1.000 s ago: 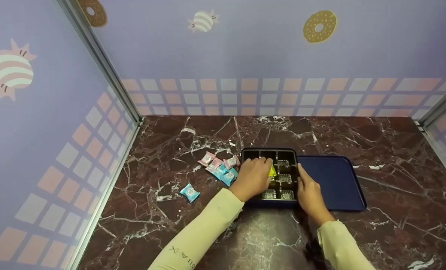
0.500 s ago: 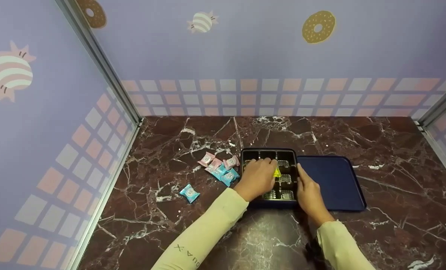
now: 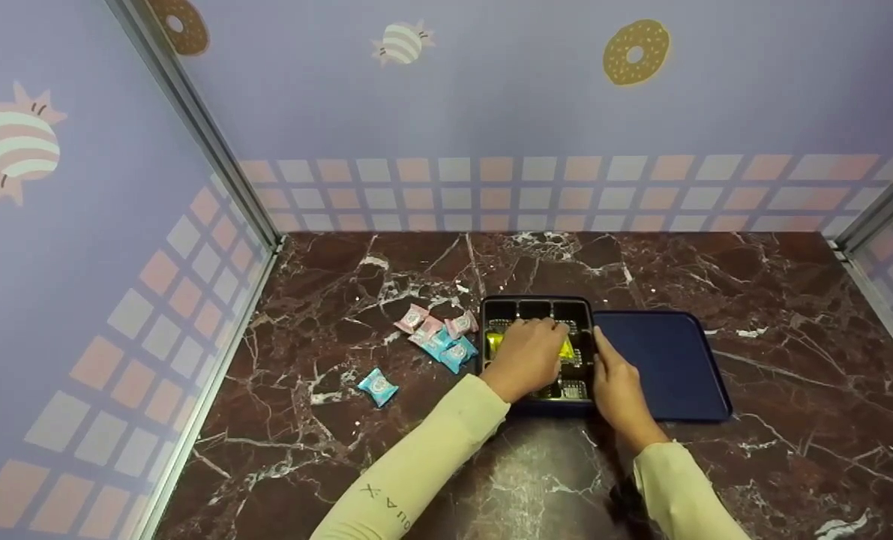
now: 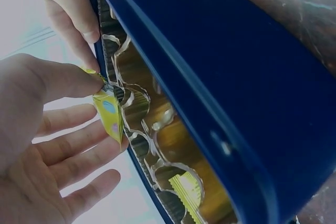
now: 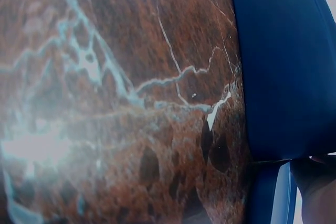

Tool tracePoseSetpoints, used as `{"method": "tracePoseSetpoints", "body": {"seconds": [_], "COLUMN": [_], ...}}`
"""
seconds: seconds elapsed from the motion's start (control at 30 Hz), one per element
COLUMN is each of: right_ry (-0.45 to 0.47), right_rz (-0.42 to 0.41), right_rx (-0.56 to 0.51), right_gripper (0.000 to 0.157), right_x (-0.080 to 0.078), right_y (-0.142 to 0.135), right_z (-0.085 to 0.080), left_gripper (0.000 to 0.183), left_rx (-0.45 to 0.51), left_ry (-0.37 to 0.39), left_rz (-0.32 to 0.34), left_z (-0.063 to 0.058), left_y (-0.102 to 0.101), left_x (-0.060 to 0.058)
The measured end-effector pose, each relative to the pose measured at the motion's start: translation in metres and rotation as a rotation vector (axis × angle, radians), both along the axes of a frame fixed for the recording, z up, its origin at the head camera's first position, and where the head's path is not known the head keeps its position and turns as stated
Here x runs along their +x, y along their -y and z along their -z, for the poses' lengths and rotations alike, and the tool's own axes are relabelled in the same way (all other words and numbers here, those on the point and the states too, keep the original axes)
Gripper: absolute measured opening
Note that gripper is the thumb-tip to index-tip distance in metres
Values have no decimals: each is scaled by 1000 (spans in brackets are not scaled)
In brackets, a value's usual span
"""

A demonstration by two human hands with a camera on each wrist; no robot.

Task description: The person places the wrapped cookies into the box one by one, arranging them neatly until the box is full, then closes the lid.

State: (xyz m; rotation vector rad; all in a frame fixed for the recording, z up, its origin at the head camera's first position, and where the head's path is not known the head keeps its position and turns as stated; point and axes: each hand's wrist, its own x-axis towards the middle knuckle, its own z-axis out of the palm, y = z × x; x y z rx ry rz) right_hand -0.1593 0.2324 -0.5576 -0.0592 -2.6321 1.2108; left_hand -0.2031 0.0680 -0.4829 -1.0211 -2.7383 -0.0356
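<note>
My left hand (image 3: 528, 358) is over the compartment box (image 3: 547, 409), pinching a yellow wrapped candy (image 4: 108, 111) between thumb and fingers. In the head view that candy shows just right of the fingertips, at a middle-row compartment on the right side. Another yellow candy (image 3: 494, 343) lies in a left compartment. Straight fingers of my right hand (image 3: 621, 386) press the box's right outer side; in the left wrist view its fingertips (image 4: 90, 36) touch near the rim. The left hand covers several central compartments in the head view. Only part of the right hand shows in its own wrist view.
A dark blue lid (image 3: 663, 367) lies flat on the marbled table right of the box. Several pink candies (image 3: 414, 318) and blue candies (image 3: 457, 354) cluster left of it. One blue candy (image 3: 379, 386) lies apart. A patterned wall (image 3: 446, 112) stands behind.
My left hand has shifted right across the box with the yellow candy, uncovering the other yellow candy in the left compartment. My right hand has stayed at the box's side.
</note>
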Motion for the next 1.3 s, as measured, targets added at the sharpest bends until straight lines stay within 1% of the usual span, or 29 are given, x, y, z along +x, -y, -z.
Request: {"method": "tracePoseSetpoints", "body": {"seconds": [0.13, 0.47, 0.7, 0.9, 1.3], "right_ry": [-7, -11, 12, -1, 7], "right_rz": [1, 3, 3, 13, 11], "right_rx": [-5, 4, -5, -10, 5], "right_gripper": [49, 49, 49, 48, 49], "right_x": [0, 1, 1, 1, 0], "right_y": [1, 1, 1, 1, 0], "right_z": [0, 0, 1, 0, 0], "left_gripper": [28, 31, 22, 17, 21], "left_rx": [-4, -53, -67, -55, -52], "left_ry": [-4, 54, 48, 36, 51], "left_rz": [6, -19, -15, -7, 4], "left_z": [1, 2, 3, 4, 5], "left_y": [-3, -11, -16, -19, -17], "left_x": [0, -4, -3, -2, -4]}}
